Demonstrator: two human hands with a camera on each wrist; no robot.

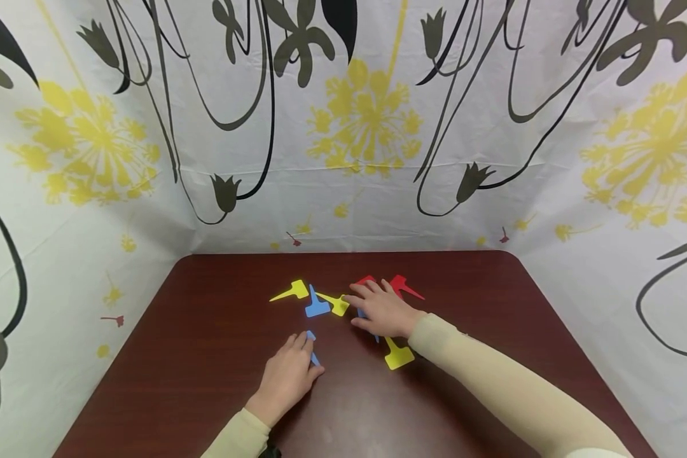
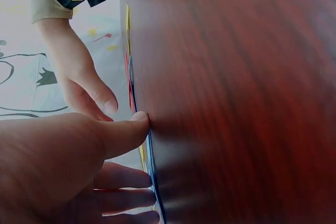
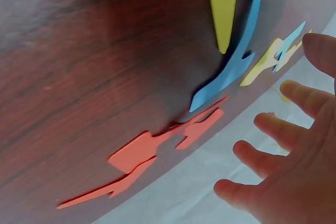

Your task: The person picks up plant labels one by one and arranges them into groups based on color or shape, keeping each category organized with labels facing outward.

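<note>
My left hand (image 1: 286,375) rests at a blue T-shaped plant tag (image 1: 313,357), the thumb near its lower end and fingertips at its upper end. The hand covers part of the tag. In the left wrist view the thumb and straight fingers lie along the thin edge of this blue tag (image 2: 153,169). My right hand (image 1: 385,310) hovers with fingers spread over another blue plant tag (image 3: 223,80). Red plant tags (image 3: 134,150) lie beside that blue one, partly hidden by the hand in the head view. A yellow plant tag (image 1: 399,356) lies below the right palm.
Left of the right hand lie a yellow tag (image 1: 292,291), a blue tag (image 1: 317,306) and another yellow tag (image 1: 339,305). All rest on the dark red-brown table (image 1: 206,356). A white patterned cloth (image 1: 355,210) hangs behind and beside it.
</note>
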